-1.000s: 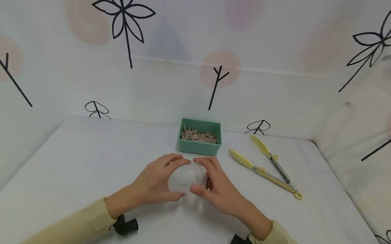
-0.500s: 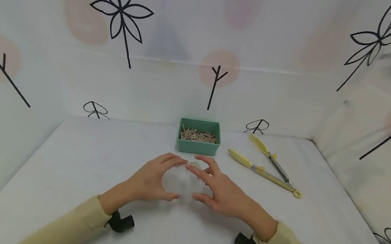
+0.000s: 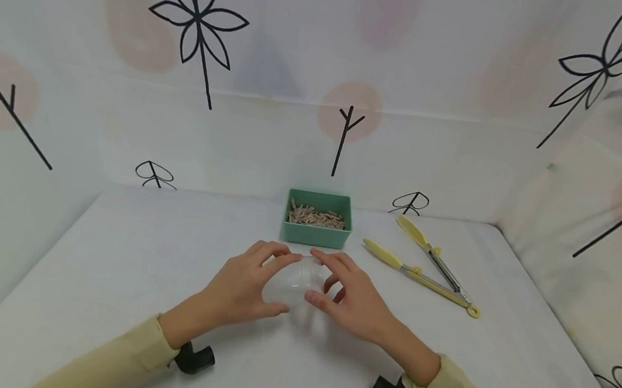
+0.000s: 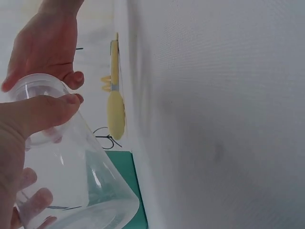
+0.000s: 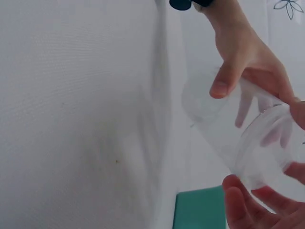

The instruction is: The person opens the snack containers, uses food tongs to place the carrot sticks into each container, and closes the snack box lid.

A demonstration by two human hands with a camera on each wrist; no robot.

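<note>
Between the two hands a clear plastic jar (image 3: 282, 285) lies on its side, tilted, just above the table. My left hand (image 3: 240, 284) grips its body, thumb near me and fingers on the far side. In the left wrist view the see-through body (image 4: 71, 174) widens away from the round, clear lid (image 4: 42, 80). The right hand (image 3: 359, 302) has its thumb and fingers curled about that lid end. From the right wrist, the fingertips of the right hand (image 5: 267, 210) show around the clear rim. Whether the lid is loose cannot be seen.
Behind the hands a green box (image 3: 316, 236) holds many small brown pieces, perhaps wooden pegs. Yellow-tipped tongs (image 3: 431, 287) lie spread on the table at the right. The white tabletop (image 3: 131, 251) meets a printed cloth backdrop (image 3: 259, 145) at the back.
Half a second ago the right hand's fingers were spread and looser about the lid end; now they have closed round it again. The left hand keeps its grip, and the jar has barely moved.
</note>
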